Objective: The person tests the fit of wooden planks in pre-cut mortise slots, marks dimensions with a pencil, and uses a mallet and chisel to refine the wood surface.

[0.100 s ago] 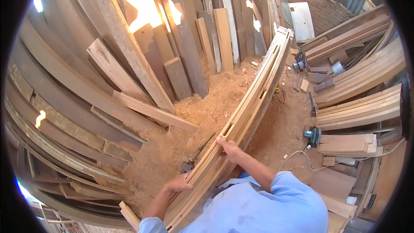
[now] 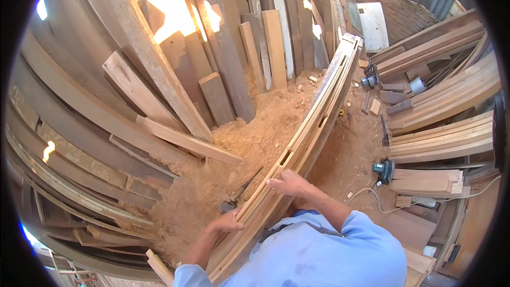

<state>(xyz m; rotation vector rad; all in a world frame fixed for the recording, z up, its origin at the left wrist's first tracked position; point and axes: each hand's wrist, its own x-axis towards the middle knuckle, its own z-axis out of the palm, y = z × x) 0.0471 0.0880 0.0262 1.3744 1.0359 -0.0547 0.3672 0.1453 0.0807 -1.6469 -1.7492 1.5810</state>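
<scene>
A stack of long slotted boards point(image 2: 308, 138) runs from the lower centre up to the upper right of the frame. The right hand point(image 2: 287, 185) lies flat on its top edge, fingers spread; the left hand point(image 2: 226, 223) grips its lower left side. The step looks like steadying or aligning the stack; any shift needs both hands moving together. Around it, sawdust point(image 2: 255, 133) covers the floor, planks point(image 2: 159, 90) lean at left, stacked lumber point(image 2: 446, 138) and a power tool point(image 2: 383, 171) sit at right.

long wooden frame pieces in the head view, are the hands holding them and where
Both hands rest on the stack of long pale wooden frame pieces at its near end: left hand on the left edge, right hand on top. A closed grip cannot be told.
</scene>
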